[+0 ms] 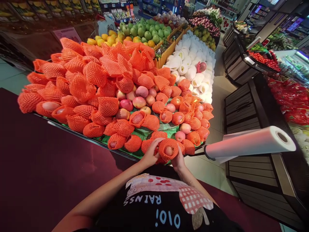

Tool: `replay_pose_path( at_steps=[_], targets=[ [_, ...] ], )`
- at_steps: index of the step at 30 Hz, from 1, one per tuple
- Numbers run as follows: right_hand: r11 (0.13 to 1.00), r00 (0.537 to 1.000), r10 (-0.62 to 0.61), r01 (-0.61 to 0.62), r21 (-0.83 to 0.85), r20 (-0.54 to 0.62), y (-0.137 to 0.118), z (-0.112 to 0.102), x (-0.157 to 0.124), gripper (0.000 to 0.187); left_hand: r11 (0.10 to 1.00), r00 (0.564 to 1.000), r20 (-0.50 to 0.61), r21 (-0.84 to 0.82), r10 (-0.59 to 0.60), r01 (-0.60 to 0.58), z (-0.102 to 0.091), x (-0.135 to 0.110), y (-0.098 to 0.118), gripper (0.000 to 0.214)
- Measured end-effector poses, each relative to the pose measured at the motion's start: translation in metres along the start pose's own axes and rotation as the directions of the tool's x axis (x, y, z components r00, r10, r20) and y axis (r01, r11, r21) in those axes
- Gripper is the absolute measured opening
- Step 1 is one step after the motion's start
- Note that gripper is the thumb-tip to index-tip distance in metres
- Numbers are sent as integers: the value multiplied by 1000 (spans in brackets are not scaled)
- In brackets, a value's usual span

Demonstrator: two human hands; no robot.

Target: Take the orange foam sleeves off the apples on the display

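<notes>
While the left hand (151, 154) and right hand (179, 160) grasp a round, pinkish fruit in orange foam netting (168, 149) between their fingers (155, 144) (the right ones, partly hidden, seem curled behind), it is by the green-lined surface's (172, 130) near edge.

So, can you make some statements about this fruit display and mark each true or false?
1. The left hand and right hand hold a netted apple. True.
2. That apple's net is blue. False: the net is orange.
3. Green apples lie beyond the orange-netted pile. True.
4. Every apple is netted. False: some bare apples show.
5. The plastic roll is left of both hands. False: the plastic roll is on the right.
</notes>
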State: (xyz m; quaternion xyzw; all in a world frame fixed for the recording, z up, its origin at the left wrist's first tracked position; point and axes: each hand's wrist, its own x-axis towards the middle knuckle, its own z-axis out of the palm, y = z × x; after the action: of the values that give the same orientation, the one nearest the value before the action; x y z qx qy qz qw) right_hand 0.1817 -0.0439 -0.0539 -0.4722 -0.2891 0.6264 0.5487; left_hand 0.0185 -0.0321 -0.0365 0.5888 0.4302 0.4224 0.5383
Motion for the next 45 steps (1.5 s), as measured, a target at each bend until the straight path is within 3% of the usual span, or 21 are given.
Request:
replay_pose_path(
  at_steps=[2,4,7,9,16,22,30,32,35,37,40,42,45],
  targets=[
    [997,996,46,-42,60,-70,-4,4,-5,47,999,999,39,-45,-2,4,6,-4,-5,74],
    [987,989,92,-75,143,-120,-11,11,-11,46,981,995,65,-170,-78,88,11,-7,-12,92],
    [970,981,131,-97,225,-144,-21,20,-18,46,926,976,132,-314,-174,208,14,-9,-20,101],
    [971,981,134,-101,218,-140,-26,23,-21,46,919,977,127,-336,-171,204,13,-11,-20,102],
    [985,978,82,-51,164,-192,-26,22,-22,43,939,993,36,-323,-111,117,17,-15,-6,111],
    [998,996,70,-69,14,-47,-28,19,-22,39,972,1000,-27,-233,-5,-1,13,-20,4,115],
    [968,992,127,-127,-217,-14,-18,0,-15,34,993,985,-146,-82,-92,80,17,-25,2,100],
    [966,996,65,-80,-246,-68,-22,-3,-16,38,994,977,-183,-46,-105,98,15,-24,0,100],
    [945,981,-171,138,-298,-88,-35,-2,-22,45,995,977,-197,44,-75,85,11,-21,-1,97],
    [868,951,-296,305,-392,86,-41,0,-28,57,991,989,-141,122,-32,49,9,-20,-1,93],
    [688,903,-272,423,-589,332,-40,3,-33,90,967,999,12,251,36,-38,6,-18,1,86],
    [619,912,-256,408,-671,319,-35,2,-33,93,938,990,133,333,54,-96,3,-15,1,83],
    [647,931,-312,355,-675,190,-30,-5,-29,81,886,958,285,439,21,-150,-6,-1,0,84]
  ],
)
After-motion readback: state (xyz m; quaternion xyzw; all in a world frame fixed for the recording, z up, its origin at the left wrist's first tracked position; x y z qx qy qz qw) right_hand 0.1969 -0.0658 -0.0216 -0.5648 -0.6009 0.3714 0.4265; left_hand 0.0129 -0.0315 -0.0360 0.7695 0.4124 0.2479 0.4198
